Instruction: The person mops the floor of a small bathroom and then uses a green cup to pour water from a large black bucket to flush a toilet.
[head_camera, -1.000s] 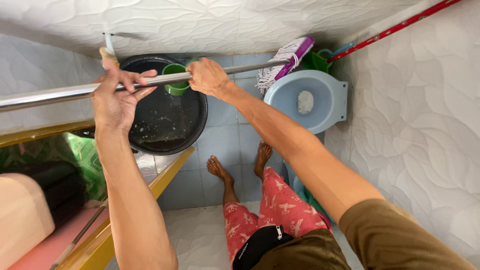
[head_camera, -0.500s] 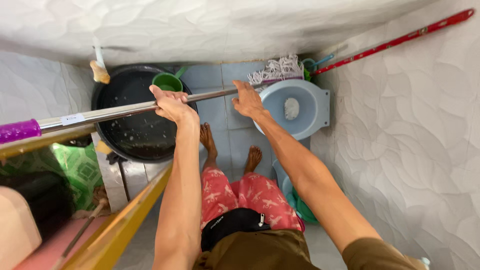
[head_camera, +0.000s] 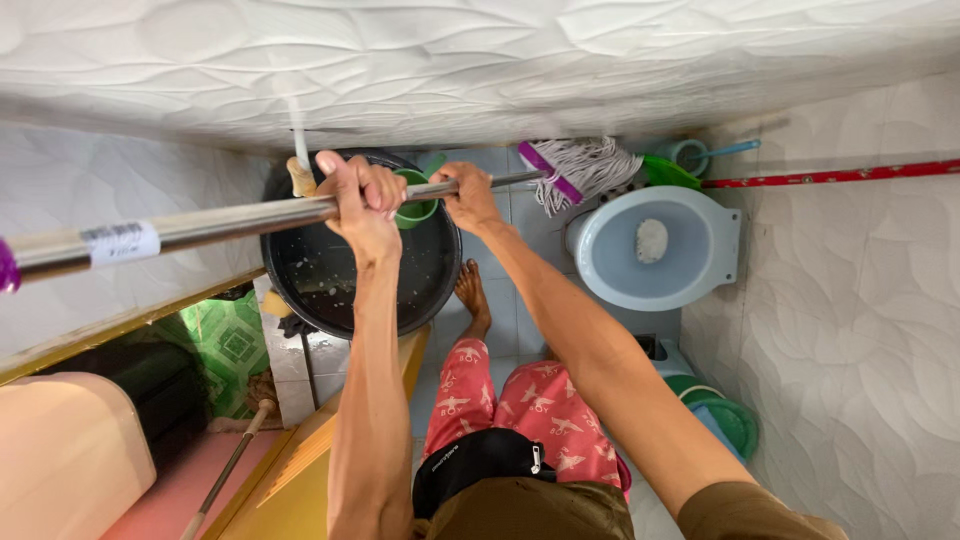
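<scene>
left hand and right hand both grasping mop pole | mop head swung back beside toilet; grips closer together

One view only — a camera on the person's head, looking steeply down a narrow tiled washroom. Both forearms run up from the near edge, close to the lens. The floor, a black basin far left and a pale blue toilet far right lie well below.
</scene>
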